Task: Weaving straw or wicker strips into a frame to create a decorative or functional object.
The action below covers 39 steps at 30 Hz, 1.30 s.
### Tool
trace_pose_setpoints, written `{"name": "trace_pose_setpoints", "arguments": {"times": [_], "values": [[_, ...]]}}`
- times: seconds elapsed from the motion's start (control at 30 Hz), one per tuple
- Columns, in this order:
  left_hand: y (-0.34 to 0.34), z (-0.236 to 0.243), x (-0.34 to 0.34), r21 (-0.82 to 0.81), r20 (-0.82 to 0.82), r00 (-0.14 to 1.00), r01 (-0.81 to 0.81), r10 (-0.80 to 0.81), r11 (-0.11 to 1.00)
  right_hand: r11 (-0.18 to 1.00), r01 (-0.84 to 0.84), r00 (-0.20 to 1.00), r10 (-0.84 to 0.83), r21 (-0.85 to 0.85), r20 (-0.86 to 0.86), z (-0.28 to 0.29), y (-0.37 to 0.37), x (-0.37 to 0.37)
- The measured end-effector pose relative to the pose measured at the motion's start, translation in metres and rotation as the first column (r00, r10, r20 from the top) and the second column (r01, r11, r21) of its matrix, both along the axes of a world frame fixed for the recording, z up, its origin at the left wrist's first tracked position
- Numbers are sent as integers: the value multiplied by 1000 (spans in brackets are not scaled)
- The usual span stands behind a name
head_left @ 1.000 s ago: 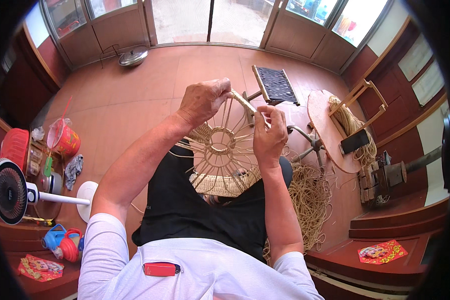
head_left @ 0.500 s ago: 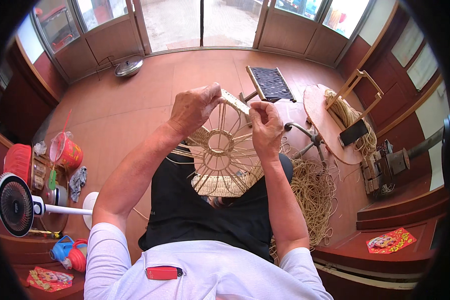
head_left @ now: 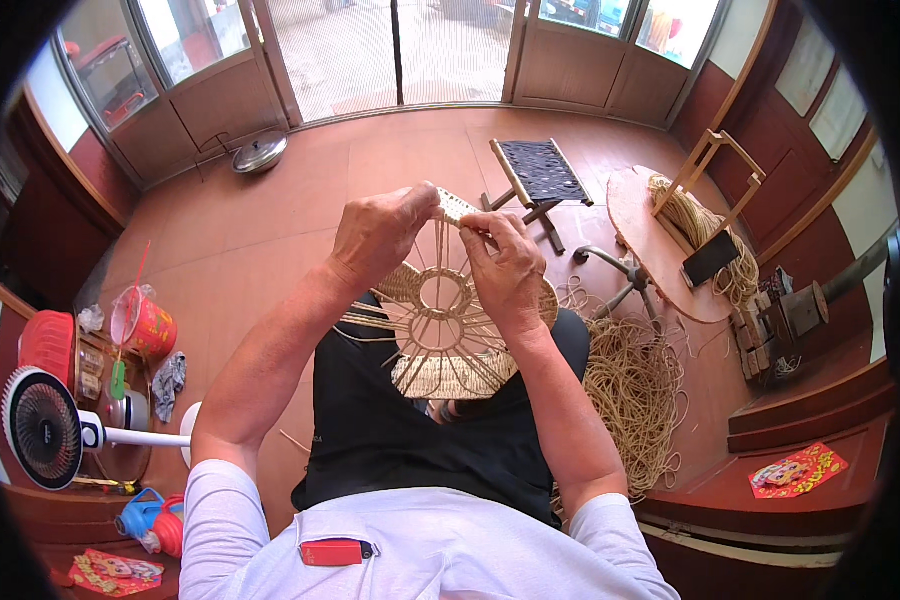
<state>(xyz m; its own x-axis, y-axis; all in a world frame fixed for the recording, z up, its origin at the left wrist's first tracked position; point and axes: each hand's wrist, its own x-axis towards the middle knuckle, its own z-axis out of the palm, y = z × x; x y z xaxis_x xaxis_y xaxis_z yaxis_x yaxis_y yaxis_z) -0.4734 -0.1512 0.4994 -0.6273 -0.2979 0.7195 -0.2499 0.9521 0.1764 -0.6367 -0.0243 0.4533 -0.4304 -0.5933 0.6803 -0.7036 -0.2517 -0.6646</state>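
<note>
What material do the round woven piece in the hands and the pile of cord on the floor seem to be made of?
The round woven piece looks like pale straw or rush: matt tan strands over thin radial spokes. The cord pile seems to be the same dry plant fibre, twisted, yellowish and without shine. Both hands, left hand and right hand, pinch its upper edge.

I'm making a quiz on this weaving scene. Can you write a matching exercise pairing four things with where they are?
Things:
1. woven frame
2. folding stool
3. electric fan
4. loose cord pile

Places:
A. on the floor by the person's right side
B. low at the person's left
C. held by both hands above the lap
D. on the floor ahead, beyond the hands

Pairs: 1-C, 2-D, 3-B, 4-A
</note>
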Motion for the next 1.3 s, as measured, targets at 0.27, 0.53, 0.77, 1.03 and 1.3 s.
{"name": "trace_pose_setpoints", "arguments": {"times": [0.27,0.53,0.77,1.03,1.3], "values": [[3,-1,-4,18,3,1000,21,-21,1000,999,29,999,-30,-15,-26,0,6,0],[-1,1,-8,48,30,999,9,-10,999,1000,-30,999,29,0,46,6,6,-3],[-2,-2,-12,57,32,999,16,-17,998,976,-215,937,194,41,289,-1,6,-25],[2,3,-9,84,38,998,36,-39,996,992,-87,993,78,93,93,21,9,-1],[31,11,13,37,66,997,47,-50,998,999,42,999,-42,0,27,19,20,26]]}}
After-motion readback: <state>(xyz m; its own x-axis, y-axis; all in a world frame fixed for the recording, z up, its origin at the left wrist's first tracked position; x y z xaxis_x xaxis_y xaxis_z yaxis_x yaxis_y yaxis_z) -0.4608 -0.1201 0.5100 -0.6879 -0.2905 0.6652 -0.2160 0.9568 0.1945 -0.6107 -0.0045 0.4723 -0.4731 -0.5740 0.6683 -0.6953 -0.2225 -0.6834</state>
